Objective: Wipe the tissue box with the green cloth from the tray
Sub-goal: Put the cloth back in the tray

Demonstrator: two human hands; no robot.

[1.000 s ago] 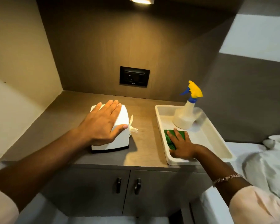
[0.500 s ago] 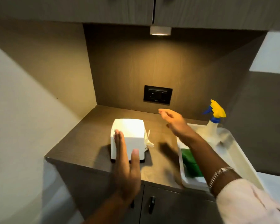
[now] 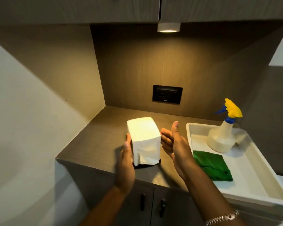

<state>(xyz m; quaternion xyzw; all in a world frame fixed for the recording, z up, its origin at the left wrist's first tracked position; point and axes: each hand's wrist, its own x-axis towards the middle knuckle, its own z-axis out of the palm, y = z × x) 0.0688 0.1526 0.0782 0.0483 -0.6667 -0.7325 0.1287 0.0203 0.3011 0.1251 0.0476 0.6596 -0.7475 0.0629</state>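
The white tissue box (image 3: 143,132) stands on the brown counter (image 3: 96,144) near its front edge, a tissue hanging down the side that faces me. My left hand (image 3: 125,163) lies flat against the box's left side. My right hand (image 3: 175,147) touches its right side with the fingertips, thumb up. The box sits between the two hands. The folded green cloth (image 3: 212,165) lies in the white tray (image 3: 258,176) to the right, with no hand on it.
A spray bottle (image 3: 222,137) with a yellow and blue head stands at the back of the tray. A black socket plate (image 3: 167,94) is on the back wall. Walls close the niche on the left and right. Cabinet doors with dark handles (image 3: 143,201) sit below the counter.
My right hand left the cloth in the tray and came to the box's right side. My left hand went from the top to the left side. The tissue now faces me.
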